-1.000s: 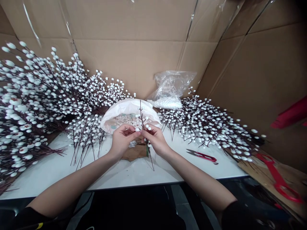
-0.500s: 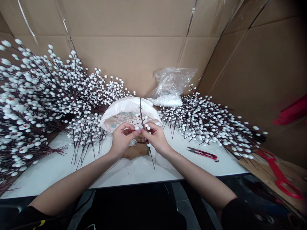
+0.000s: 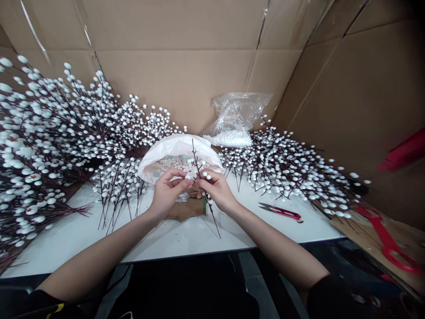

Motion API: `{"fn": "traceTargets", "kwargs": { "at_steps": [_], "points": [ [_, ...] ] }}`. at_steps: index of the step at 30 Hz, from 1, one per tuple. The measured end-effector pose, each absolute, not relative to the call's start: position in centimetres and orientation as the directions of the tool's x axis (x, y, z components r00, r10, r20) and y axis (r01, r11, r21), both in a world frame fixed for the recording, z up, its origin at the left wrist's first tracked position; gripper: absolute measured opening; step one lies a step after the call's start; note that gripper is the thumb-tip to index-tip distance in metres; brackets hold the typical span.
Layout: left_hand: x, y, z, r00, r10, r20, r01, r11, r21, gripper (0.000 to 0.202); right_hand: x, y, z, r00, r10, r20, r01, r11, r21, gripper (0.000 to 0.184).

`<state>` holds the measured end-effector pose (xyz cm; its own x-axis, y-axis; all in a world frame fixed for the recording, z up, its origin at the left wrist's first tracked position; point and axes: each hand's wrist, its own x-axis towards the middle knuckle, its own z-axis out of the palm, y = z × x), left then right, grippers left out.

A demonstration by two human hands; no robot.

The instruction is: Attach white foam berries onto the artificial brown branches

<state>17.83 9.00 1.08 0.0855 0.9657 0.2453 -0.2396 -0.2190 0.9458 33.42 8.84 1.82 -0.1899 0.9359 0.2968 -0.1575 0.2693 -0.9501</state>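
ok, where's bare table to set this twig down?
Bare table: front-left, between the left branch pile and left arm; front edge between both arms; in front of the red snips. Crowded: right branch pile, white bag beyond left hand, right hand and twig.

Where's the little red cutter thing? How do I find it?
Look at the white tabletop, just right of the person's right hand. The small red-handled metal snips lie flat there alone, in front of the heap of white-berried dark twigs. Unlike the big red scissors on the brown cardboard, they're slim, with pointed silver blades.
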Motion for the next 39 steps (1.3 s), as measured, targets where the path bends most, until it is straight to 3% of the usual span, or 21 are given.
{"fn": "traceTargets", "kwargs": {
  "at_steps": [20,39],
  "points": [
    [17.28,9.16,0.99,0.203,0.956,0.210,-0.227,-0.163,0.960,0.031,33.57,8.56,1.80,-0.262,0.962,0.077,-0.153,0.038,-0.987,0.010],
    [17.22,9.27,0.74,0.211,0.949,0.235,-0.197,-0.194,0.961,0.024,33.66,8.60,2.10,-0.362,0.925,0.112,-0.193,0.043,-0.980,0.011]
  ]
}}
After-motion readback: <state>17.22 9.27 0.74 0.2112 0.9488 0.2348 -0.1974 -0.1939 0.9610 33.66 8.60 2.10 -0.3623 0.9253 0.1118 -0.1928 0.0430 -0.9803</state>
